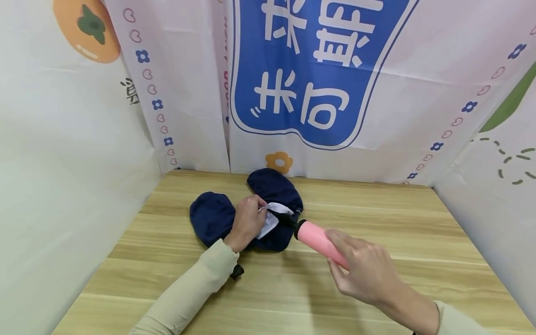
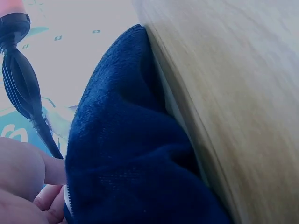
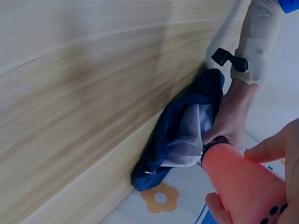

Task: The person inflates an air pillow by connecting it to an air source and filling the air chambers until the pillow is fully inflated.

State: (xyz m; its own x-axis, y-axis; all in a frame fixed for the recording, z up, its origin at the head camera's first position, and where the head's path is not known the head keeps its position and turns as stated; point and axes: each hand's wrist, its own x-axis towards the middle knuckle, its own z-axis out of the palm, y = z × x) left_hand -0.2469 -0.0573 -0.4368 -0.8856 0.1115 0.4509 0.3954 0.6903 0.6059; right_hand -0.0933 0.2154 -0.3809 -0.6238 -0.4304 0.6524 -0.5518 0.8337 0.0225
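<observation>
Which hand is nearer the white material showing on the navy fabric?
Left: the left hand pinches the white material; the right hand is farther off to the right, holding the pink pump.

We see a wood-grain table before a pale backdrop, where a large blue panel bears white characters, with a small orange flower beneath. Columns of hearts and blue flowers flank the panel. On the left wall we find an orange fruit, and on the right a green shape above dashed marks
</observation>
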